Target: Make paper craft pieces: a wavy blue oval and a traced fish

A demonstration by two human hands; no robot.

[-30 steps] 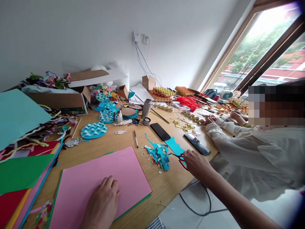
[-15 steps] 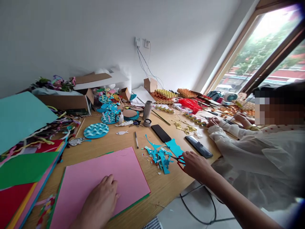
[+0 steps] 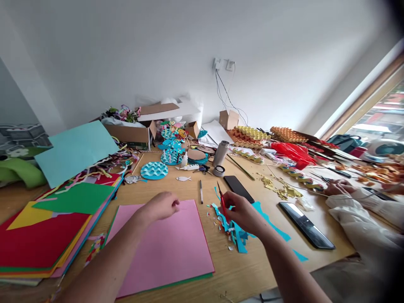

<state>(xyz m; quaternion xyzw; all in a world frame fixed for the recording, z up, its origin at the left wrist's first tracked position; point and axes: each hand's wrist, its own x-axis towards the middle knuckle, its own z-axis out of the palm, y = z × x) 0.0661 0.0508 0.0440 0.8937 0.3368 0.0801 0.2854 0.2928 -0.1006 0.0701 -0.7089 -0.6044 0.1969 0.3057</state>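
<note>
My left hand point(image 3: 162, 206) is over the top edge of a sheet of pink paper point(image 3: 167, 248), its fingers curled in and nothing visible in them. Whether it touches the paper I cannot tell. In my right hand point(image 3: 241, 210) is a pair of scissors point(image 3: 224, 204) with red handles, the blades pointing up and away. Beneath that hand lies a heap of blue paper scraps point(image 3: 240, 240), with a larger blue piece point(image 3: 270, 222) beside it. Between my hands lies a pen point(image 3: 201, 192). A small white paper fish point(image 3: 183, 179) lies beyond it.
Coloured paper sheets point(image 3: 41, 240) are stacked at the left. Two phones, one black point(image 3: 239, 188) and one glossy point(image 3: 306, 225), lie on the right. Farther back stand a metal flask point(image 3: 221, 153) and blue egg-tray crafts point(image 3: 154, 170). Another person's sleeve point(image 3: 353, 223) rests at the right edge.
My left hand has moved from the pink paper's middle to its top edge, fingers curling. My right hand has turned the scissors upward. The view has swung left.
</note>
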